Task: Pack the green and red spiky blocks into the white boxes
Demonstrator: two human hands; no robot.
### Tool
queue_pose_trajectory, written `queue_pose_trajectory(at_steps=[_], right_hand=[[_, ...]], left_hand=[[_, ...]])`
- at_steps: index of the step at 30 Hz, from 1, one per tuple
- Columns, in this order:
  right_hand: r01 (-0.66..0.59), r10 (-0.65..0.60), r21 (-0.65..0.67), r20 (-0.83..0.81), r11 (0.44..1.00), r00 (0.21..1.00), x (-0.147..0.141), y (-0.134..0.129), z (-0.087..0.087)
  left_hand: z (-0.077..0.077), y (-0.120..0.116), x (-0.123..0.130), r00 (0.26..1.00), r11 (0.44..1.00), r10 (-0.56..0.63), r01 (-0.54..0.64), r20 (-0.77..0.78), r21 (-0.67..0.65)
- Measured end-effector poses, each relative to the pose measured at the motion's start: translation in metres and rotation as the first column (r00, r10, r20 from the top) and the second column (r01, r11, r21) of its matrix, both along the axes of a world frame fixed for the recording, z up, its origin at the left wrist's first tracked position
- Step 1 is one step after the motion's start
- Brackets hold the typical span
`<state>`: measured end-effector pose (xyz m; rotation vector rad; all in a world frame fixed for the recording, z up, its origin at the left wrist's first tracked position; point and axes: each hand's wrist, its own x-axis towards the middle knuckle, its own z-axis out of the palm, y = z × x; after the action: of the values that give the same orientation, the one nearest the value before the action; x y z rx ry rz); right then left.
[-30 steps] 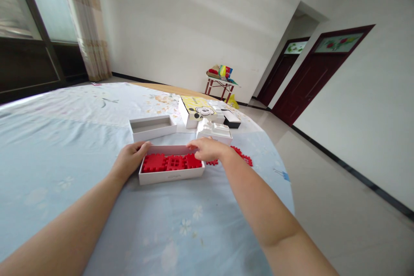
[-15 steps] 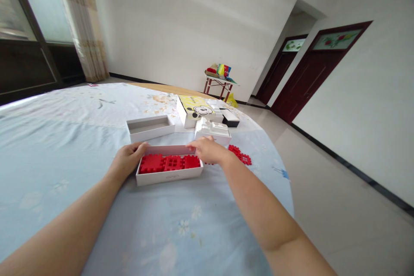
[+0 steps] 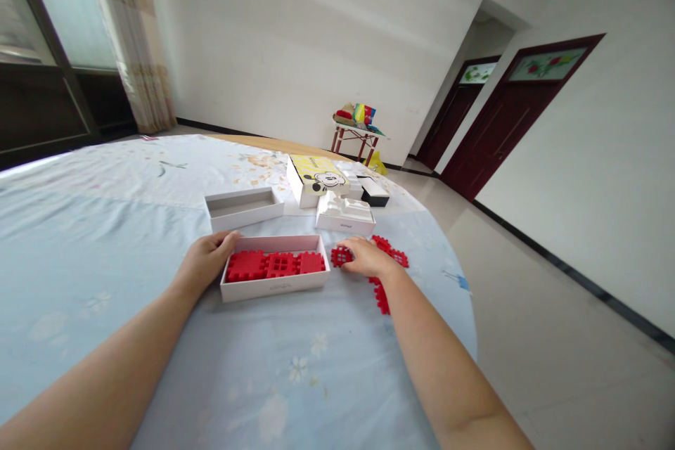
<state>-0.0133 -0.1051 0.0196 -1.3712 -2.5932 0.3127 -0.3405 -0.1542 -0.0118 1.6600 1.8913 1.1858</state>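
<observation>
A white box (image 3: 274, 289) on the cloth holds several red plastic building blocks (image 3: 281, 265) with toothed edges, some with window-like openings. My left hand (image 3: 211, 256) grips the box at its left end, thumb along the far rim. To the right of the box, my right hand (image 3: 365, 257) has its fingers closed on a red window block (image 3: 341, 256) lying on the cloth. Beyond and under that hand are more loose red blocks (image 3: 399, 258), partly hidden by the wrist.
An open white lid (image 3: 245, 216) lies behind the box. Further back are a yellow cartoon box (image 3: 311, 179), a white box (image 3: 345, 223) with moulded pieces on it, and a black-and-white box (image 3: 375, 193). The table's rounded edge (image 3: 471, 302) runs along the right.
My right hand has moved from the box's far right corner rightward to the red window block on the cloth. My left hand stays at the box's left end.
</observation>
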Motion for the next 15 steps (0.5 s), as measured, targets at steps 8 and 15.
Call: queue_pose_trajectory(at_steps=[8, 15], right_hand=[[0.068, -0.038, 0.090, -0.305, 0.994, 0.952, 0.000, -0.005, 0.020], [-0.191, 0.206, 0.082, -0.288, 0.978, 0.935, -0.039, -0.032, 0.041]], left_hand=[[0.000, -0.001, 0.001, 1.000, 1.000, 0.000, 0.000, 0.012, 0.008], [-0.002, 0.001, 0.000, 1.000, 1.000, -0.005, 0.005, 0.020, -0.004]])
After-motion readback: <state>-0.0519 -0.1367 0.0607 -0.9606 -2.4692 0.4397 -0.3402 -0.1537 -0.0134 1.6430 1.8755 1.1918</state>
